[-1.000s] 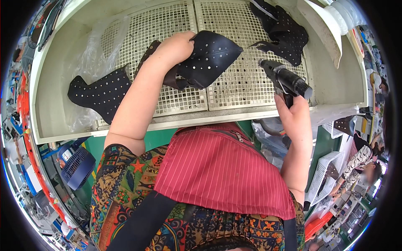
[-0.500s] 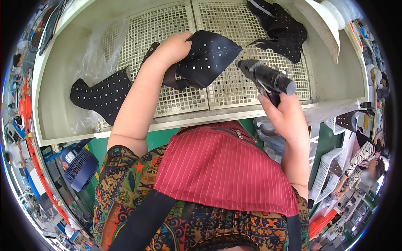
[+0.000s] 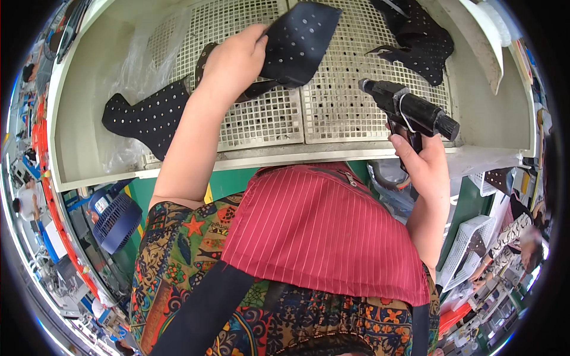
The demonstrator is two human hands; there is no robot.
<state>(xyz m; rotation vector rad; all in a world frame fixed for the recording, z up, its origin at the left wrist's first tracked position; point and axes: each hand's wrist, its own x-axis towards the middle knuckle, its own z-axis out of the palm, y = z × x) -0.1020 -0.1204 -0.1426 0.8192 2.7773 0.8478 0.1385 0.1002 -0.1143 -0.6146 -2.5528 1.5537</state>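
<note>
while left fingers [image 3: 259,48] clamp studded upper [image 3: 304,44], right fingers [image 3: 407,153] grip gun [image 3: 409,108]; boot [image 3: 148,115] atop plastic [image 3: 138,74]

Over the pale bin [image 3: 507,124], the left hand [image 3: 237,62] covers part of the studded black piece [image 3: 300,50] it grips, and the left forearm [image 3: 196,142] hides one edge of the studded boot [image 3: 148,115] in the bin's left part. The bin's far side and the dark upper [image 3: 418,50] in its right part run off the top edge. Past the bin's right end, the head of a person [image 3: 510,234] is blurred.
</note>
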